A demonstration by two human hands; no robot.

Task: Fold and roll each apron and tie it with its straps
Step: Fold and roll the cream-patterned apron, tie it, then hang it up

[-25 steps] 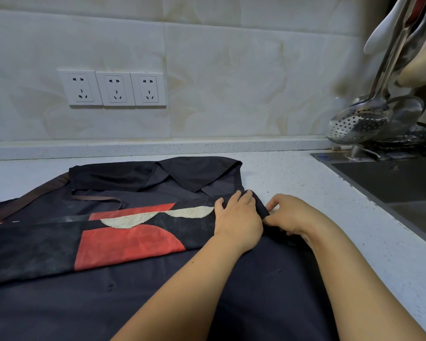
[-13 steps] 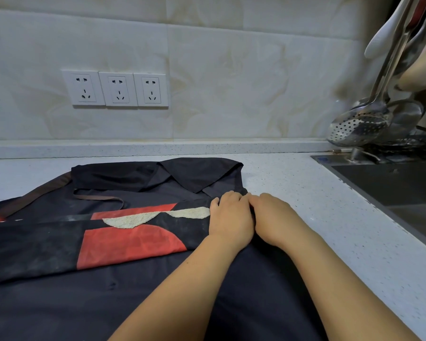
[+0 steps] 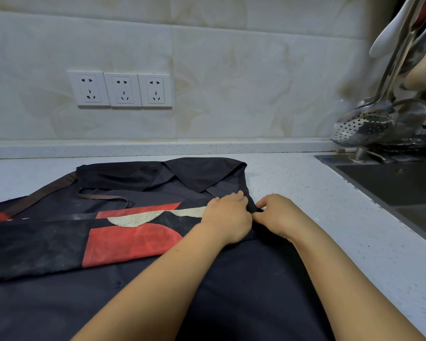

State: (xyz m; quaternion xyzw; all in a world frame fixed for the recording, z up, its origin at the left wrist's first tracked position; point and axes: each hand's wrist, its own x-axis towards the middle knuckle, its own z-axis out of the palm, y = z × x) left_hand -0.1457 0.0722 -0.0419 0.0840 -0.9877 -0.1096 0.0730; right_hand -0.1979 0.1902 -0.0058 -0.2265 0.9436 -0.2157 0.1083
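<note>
One apron (image 3: 133, 237) lies across the counter (image 3: 330, 217), from its left edge toward the middle and apart from the sink (image 3: 403, 188) at the right. A long band with red and cream patches is folded over the dark cloth, and the far part is turned in too. A brown strap (image 3: 103, 198) lies loose on top. The left hand (image 3: 228, 217) rests on the band's right end with its fingers together and bent. Whether it grips, I cannot tell. The right hand (image 3: 278, 215) pinches the dark edge beside it. The folding looks partly done, and rolling and tying are still left.
</note>
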